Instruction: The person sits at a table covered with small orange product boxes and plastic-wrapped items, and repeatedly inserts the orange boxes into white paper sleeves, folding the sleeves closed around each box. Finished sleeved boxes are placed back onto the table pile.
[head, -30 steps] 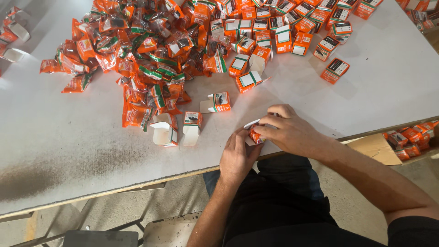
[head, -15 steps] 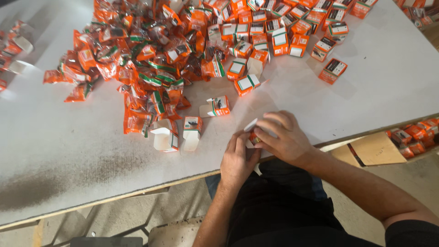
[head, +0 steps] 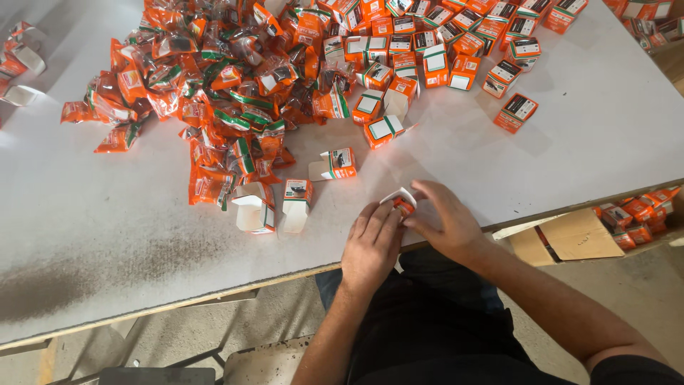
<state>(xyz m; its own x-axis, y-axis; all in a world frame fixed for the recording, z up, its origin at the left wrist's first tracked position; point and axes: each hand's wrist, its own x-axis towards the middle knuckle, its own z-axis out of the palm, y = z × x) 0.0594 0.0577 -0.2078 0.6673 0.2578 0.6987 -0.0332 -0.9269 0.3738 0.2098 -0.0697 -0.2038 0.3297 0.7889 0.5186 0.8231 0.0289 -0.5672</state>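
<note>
At the lower centre of the frame, near the table (head: pixel 570 142) edge, your left hand (head: pixel 372 242) and right hand (head: pixel 445 222) pinch one small orange box (head: pixel 402 202) between them, white flap open, tilted up-left.

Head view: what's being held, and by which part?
A small orange carton with its white flap open, held between both hands at the table's near edge: left hand on its left side, right hand on its right.
</note>
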